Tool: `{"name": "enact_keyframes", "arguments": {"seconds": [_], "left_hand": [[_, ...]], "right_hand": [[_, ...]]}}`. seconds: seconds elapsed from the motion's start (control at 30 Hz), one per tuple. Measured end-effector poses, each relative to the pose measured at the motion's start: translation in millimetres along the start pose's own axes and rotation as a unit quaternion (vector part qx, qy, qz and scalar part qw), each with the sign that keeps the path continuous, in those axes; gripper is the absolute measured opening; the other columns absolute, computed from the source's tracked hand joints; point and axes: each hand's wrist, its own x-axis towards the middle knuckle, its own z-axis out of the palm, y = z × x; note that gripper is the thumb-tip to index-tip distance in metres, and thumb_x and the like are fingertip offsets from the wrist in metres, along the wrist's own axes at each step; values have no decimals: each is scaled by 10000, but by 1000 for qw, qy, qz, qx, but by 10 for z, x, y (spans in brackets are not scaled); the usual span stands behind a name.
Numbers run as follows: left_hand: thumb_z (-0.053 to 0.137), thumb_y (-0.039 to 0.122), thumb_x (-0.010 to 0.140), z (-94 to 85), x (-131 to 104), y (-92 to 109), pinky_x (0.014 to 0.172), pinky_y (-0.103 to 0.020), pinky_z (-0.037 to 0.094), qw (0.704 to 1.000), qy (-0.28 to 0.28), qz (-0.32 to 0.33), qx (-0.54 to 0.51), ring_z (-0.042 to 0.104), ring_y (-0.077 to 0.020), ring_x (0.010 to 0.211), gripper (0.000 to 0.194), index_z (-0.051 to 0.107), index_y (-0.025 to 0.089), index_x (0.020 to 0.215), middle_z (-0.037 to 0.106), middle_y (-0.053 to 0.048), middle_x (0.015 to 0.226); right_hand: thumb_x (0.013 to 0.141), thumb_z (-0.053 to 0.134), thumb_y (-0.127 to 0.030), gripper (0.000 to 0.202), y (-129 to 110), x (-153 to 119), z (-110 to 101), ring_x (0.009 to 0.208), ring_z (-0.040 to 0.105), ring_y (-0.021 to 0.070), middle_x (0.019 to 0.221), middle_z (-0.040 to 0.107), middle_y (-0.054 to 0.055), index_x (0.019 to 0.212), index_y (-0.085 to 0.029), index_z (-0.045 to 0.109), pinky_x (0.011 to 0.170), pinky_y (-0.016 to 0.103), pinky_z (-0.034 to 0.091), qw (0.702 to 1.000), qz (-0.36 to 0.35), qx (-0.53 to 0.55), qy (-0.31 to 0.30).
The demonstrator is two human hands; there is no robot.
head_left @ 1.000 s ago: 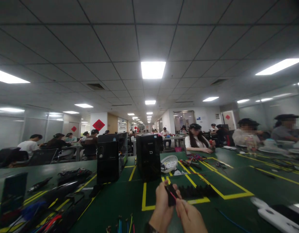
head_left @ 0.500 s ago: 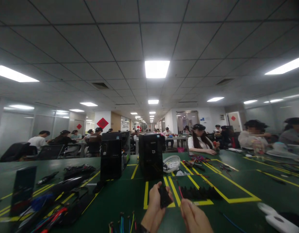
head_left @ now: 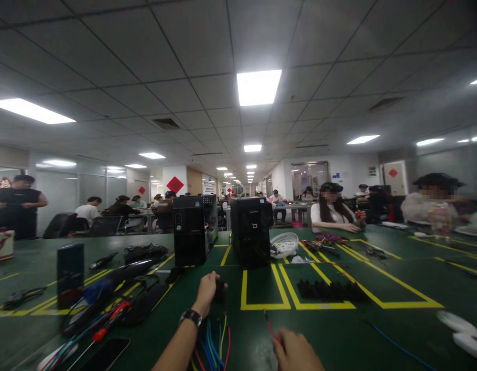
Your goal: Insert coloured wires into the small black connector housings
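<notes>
My left hand, with a watch on its wrist, is closed around a small black block above the green table. Its underside is dark and hard to make out. At the bottom centre, my right hand pinches a thin red wire whose free end points up and left. A bundle of coloured wires lies below my left hand. Black jagged pieces rest in a row beyond my right hand.
Two black computer towers stand ahead, beside a white basket. Cables, a red-handled screwdriver and a phone lie left. A blue wire is at right. A person sits across the table.
My left hand has moved left and away from my right hand, carrying the black block. The right hand sits slightly lower, still with the red wire. The view has turned somewhat left.
</notes>
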Motion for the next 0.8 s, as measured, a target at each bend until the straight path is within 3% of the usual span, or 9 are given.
{"name": "enact_keyframes", "arguments": {"seconds": [0.1, 0.23, 0.37, 0.47, 0.53, 0.6, 0.63, 0.7, 0.8], "left_hand": [[398, 388, 902, -391, 261, -39, 625, -299, 480, 994, 46, 5, 104, 610, -139, 593, 289, 549, 141, 908, 643, -14, 682], [465, 436, 876, -800, 476, -112, 688, -328, 499, 970, 74, -5, 229, 605, -127, 691, 327, 590, 138, 928, 643, -16, 825], [421, 338, 887, -979, 635, -162, 738, -334, 446, 938, 79, 13, 336, 626, -214, 792, 301, 614, 144, 762, 661, -59, 764], [416, 303, 855, -1013, 768, -172, 727, -317, 412, 915, 73, 34, 395, 627, -274, 853, 297, 623, 168, 691, 680, -82, 750], [430, 311, 832, -1029, 848, -176, 689, -306, 406, 903, 61, 38, 424, 634, -281, 821, 284, 633, 176, 685, 689, -78, 727], [449, 307, 811, -1059, 902, -179, 648, -293, 399, 892, 40, 42, 448, 640, -272, 763, 264, 632, 179, 670, 688, -74, 691], [459, 298, 801, -1077, 917, -176, 637, -288, 396, 887, 27, 49, 459, 640, -266, 740, 250, 625, 179, 657, 686, -74, 678], [467, 282, 788, -1099, 927, -150, 641, -289, 392, 875, 8, 72, 478, 634, -262, 720, 231, 599, 181, 627, 677, -82, 668], [412, 291, 810, -964, 910, -32, 713, -331, 392, 858, -3, 129, 497, 617, -291, 788, 239, 588, 172, 700, 671, -116, 746]], "right_hand": [[846, 375, -194, 278, -296, 78, 35, 846, 663, 308, 876, 697, 185, 868, -153, 649, 692, 382, 467, 1000, -16, -14, -11], [834, 337, -93, 362, -600, 147, 268, 844, 670, 309, 926, 691, 204, 1037, -91, 637, 681, 382, 500, 997, -63, -30, -19], [761, 449, -81, 326, -875, 141, 382, 881, 654, 337, 933, 703, 191, 989, -96, 682, 717, 420, 521, 991, -97, -58, -74], [758, 491, -113, 282, -889, 108, 275, 948, 627, 336, 959, 706, 187, 934, -97, 711, 780, 426, 511, 971, -163, -87, -152], [774, 510, -135, 276, -722, 72, 94, 1017, 595, 319, 1037, 691, 162, 970, -119, 704, 839, 404, 485, 960, -194, -85, -181], [777, 517, -128, 264, -391, 27, -169, 1038, 578, 287, 1057, 683, 120, 965, -158, 700, 862, 368, 462, 964, -195, -72, -166], [783, 488, -108, 274, -167, 4, -322, 997, 591, 258, 1019, 688, 91, 945, -183, 696, 842, 344, 461, 971, -187, -66, -135], [817, 409, -105, 300, 378, -41, -640, 920, 597, 200, 965, 675, 56, 932, -212, 666, 845, 318, 441, 988, -145, -52, -6], [846, 407, -231, 269, 1289, -96, -1037, 919, 590, 241, 963, 649, 100, 941, -187, 655, 848, 387, 443, 988, -8, -130, 86]]}}
